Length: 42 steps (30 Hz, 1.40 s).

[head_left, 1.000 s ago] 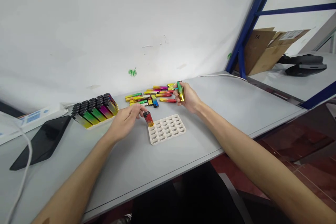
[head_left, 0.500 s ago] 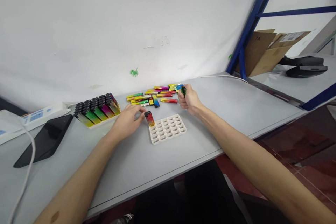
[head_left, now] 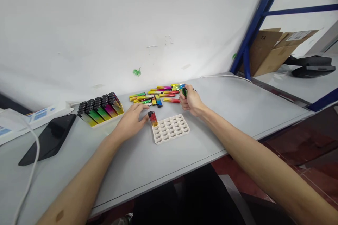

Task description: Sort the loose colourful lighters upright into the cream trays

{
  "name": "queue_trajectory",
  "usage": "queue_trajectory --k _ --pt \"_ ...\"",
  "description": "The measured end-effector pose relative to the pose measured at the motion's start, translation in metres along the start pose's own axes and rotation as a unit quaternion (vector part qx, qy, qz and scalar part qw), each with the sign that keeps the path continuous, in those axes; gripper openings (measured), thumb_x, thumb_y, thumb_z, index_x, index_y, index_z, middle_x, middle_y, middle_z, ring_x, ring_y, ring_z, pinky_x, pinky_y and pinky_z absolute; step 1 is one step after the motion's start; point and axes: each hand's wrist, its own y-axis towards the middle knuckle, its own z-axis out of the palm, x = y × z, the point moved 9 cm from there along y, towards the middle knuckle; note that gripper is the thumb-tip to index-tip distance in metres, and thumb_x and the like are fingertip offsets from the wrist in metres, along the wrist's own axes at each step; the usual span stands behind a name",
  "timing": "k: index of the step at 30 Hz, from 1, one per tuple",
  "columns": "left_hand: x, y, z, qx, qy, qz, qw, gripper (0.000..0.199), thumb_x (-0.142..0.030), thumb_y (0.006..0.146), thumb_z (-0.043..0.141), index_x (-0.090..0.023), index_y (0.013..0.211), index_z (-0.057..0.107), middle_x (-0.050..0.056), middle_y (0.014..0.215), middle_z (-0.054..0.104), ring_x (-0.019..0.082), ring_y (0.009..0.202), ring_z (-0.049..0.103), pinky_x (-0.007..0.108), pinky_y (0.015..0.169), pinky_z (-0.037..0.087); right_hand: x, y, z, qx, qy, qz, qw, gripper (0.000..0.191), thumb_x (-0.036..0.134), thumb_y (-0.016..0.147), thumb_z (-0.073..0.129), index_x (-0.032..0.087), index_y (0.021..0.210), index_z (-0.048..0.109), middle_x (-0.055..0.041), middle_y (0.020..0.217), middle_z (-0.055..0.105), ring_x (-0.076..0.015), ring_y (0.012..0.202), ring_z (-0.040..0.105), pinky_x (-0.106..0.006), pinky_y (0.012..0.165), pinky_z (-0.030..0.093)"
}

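"7A" (head_left: 263, 37) stood in dark print on the box (head_left: 271, 56) at the right. A white label (head_left: 299, 36) on its flap bore print too small to read, and the blue print on the white strip (head_left: 51, 111) was illegible.

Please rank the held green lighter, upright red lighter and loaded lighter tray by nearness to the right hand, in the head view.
1. Held green lighter, in the right hand.
2. Upright red lighter, to its left.
3. Loaded lighter tray, farther left.
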Motion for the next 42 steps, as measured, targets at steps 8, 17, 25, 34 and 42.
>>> queue_trajectory --k 8,17,25,34,42 --pt "-0.01 -0.005 -0.01 0.045 -0.042 -0.018 0.998 0.039 -0.025 0.078 0.048 -0.022 0.115 0.062 0.007 0.122 0.063 0.026 0.11 0.058 0.04 0.096 0.049 -0.005 -0.006 0.015 0.056 0.01 0.019 0.998 0.047 0.053 0.097 0.029 0.021 0.066 0.045 0.0074 0.051 0.027 -0.0077 0.04 0.019 -0.021 0.039 0.02" --pt "-0.029 -0.015 -0.002 0.123 -0.082 0.004 0.989 0.053 -0.063 0.081 0.062 -0.022 0.116 0.061 0.007 0.111 0.068 0.026 0.098 0.061 0.037 0.084 0.051 0.014 -0.031 0.054 0.208 -0.17 -0.17 0.948 0.023 0.039 0.087 0.069 0.019 0.079 0.059 0.0026 0.076 0.055 -0.0126 0.073 0.051 -0.029 0.073 0.043" --pt "-0.032 -0.011 0.014 0.125 -0.084 0.005 0.989 0.042 -0.06 0.082 0.06 -0.02 0.094 0.063 0.006 0.096 0.069 0.025 0.088 0.063 0.037 0.079 0.05 0.006 -0.038 0.069 0.236 -0.246 -0.202 0.918 0.025 0.038 0.084 0.07 0.018 0.078 0.058 0.0024 0.074 0.057 -0.013 0.069 0.055 -0.028 0.067 0.044" --pt "-0.032 -0.012 0.013 0.13 -0.086 0.002 0.988 0.043 -0.059 0.081 0.062 -0.019 0.095 0.062 0.007 0.098 0.068 0.025 0.089 0.063 0.037 0.078 0.049 0.019 -0.048 0.07 0.218 -0.384 -0.254 0.86 0.015 0.033 0.09 0.065 0.018 0.089 0.061 -0.0009 0.083 0.064 -0.015 0.074 0.059 -0.029 0.068 0.045" --pt "-0.034 -0.012 0.012 0.128 -0.084 0.0 0.988 0.039 -0.057 0.08 0.063 -0.019 0.093 0.062 0.005 0.096 0.068 0.023 0.086 0.063 0.035 0.075 0.049 0.009 -0.051 0.075 0.265 -0.381 -0.22 0.858 0.021 0.039 0.088 0.069 0.018 0.089 0.067 -0.0011 0.082 0.068 -0.0168 0.079 0.063 -0.03 0.072 0.047"
